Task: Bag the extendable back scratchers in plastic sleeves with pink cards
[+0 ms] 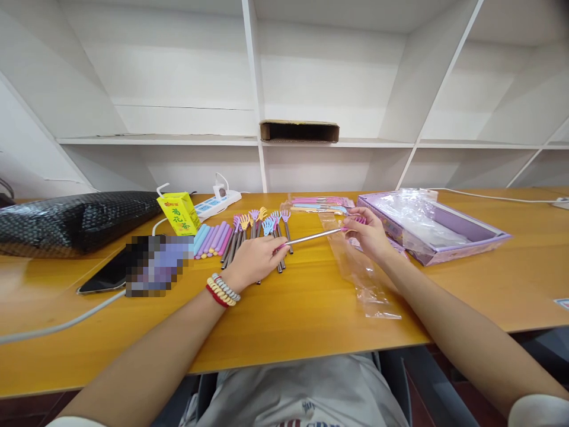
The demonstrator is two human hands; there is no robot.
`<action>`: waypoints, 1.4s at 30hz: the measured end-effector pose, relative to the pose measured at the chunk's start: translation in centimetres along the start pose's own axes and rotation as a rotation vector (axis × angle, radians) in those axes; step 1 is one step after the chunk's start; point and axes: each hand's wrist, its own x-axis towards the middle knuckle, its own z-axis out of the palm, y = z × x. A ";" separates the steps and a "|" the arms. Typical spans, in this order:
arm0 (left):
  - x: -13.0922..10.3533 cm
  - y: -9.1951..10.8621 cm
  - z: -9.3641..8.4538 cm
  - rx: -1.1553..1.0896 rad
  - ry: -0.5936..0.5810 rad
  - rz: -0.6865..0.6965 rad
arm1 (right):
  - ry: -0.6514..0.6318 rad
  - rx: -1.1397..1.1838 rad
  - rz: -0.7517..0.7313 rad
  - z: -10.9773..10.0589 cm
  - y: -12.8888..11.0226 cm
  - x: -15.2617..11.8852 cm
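Note:
A thin silver rod [315,236] with a pink claw-shaped head spans the space between my hands. My left hand [255,259], with coiled bracelets at the wrist, pinches the rod's left end. At its other end, the fingers of my right hand [368,233] close around the pink head. Behind my left hand lie several dark rods with coloured claw heads [263,226]. Left of them is a row of purple, blue and pink tubes [213,239]. Clear plastic wrappers [365,279] lie below my right hand, and wrapped pink pieces [320,201] are further back.
An open purple box [462,246] with clear plastic in it stands at right. On the left are a yellow drink carton [180,213], a phone [111,270], a power strip [217,204], a white cable and a black bubble-wrapped package [80,225]. White shelves stand behind.

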 end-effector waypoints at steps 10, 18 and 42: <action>0.0 -0.4 -0.2 0.013 0.003 -0.003 | -0.479 -1.110 -0.561 -2.6 -0.8 0.5; -0.2 -0.3 -0.2 0.062 -0.004 0.016 | -0.574 -1.473 -0.555 -0.2 -0.9 -0.9; -0.3 -0.5 -0.8 0.041 -0.076 0.106 | -0.532 -1.510 -0.517 0.2 -1.6 -1.6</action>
